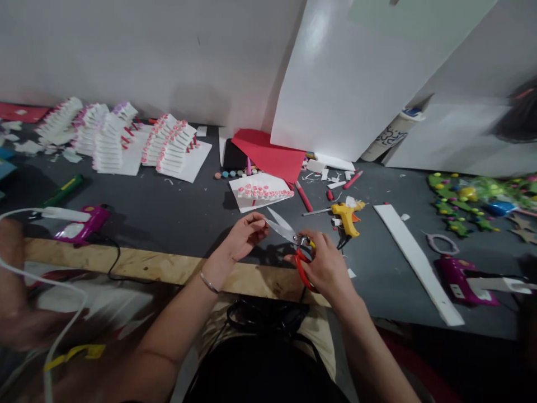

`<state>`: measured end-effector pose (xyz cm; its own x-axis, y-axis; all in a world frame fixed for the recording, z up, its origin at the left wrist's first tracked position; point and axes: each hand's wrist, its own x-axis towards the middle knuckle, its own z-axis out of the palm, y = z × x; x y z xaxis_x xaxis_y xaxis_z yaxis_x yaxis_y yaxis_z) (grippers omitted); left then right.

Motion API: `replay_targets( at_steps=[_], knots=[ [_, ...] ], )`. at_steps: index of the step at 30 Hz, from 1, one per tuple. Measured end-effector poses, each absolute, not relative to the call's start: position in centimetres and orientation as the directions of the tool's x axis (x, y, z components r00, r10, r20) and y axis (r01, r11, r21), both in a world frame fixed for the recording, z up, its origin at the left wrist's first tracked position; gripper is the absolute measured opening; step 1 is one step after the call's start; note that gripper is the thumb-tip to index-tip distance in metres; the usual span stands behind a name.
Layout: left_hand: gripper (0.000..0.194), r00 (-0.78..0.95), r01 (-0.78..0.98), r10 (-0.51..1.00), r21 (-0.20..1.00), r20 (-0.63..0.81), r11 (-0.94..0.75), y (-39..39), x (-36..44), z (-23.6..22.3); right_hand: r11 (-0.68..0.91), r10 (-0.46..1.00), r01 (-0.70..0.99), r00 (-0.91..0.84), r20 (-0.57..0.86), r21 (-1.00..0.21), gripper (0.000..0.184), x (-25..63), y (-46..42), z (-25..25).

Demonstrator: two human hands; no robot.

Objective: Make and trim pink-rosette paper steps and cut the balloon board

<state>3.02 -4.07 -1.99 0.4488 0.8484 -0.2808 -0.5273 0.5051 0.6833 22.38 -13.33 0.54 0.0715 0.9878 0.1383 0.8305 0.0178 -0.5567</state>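
Note:
My right hand [325, 266] grips red-handled scissors [289, 235] over the dark table, with the blades open and pointing up-left. Just left of the blade tips, my left hand [245, 235] has its fingers pinched together on a small piece I cannot make out. Beyond the hands lies a white card [260, 193] with a row of small pink and white pieces. A yellow glue gun [347, 215] rests to the right of it.
Stacks of white paper pieces [168, 145] stand at the back left. Red paper [271, 154] and big white boards [356, 78] lean at the back wall. Purple glue guns [81, 224] [464, 277], a long white strip [417, 263], green decorated shapes [461, 207] and a wooden front edge [138, 266] surround me.

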Motion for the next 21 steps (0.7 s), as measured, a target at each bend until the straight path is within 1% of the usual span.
replay_targets(
  at_steps=[5, 10, 17, 21],
  knots=[
    [0.025, 0.454, -0.551, 0.859, 0.683, -0.237, 0.480, -4.12, 3.21, -1.94, 0.018, 0.987, 0.868, 0.065, 0.150, -0.496, 0.042, 22.16, -13.35, 0.61],
    [0.022, 0.439, -0.532, 0.861, 0.698, -0.257, 0.479, -4.36, 3.46, -1.21, 0.020, 0.983, 0.885, 0.067, 0.170, -0.465, 0.043, 21.96, -13.52, 0.79],
    [0.020, 0.460, -0.505, 0.850, 0.711, -0.256, 0.488, -4.37, 3.50, -1.22, 0.055, 0.984, 0.859, 0.039, 0.172, -0.509, 0.040, 21.68, -13.47, 0.79],
    [0.020, 0.464, -0.506, 0.851, 0.714, -0.246, 0.483, -4.42, 3.56, -1.27, 0.048, 0.986, 0.850, 0.045, 0.163, -0.525, 0.040, 21.54, -13.57, 0.76]
  ],
)
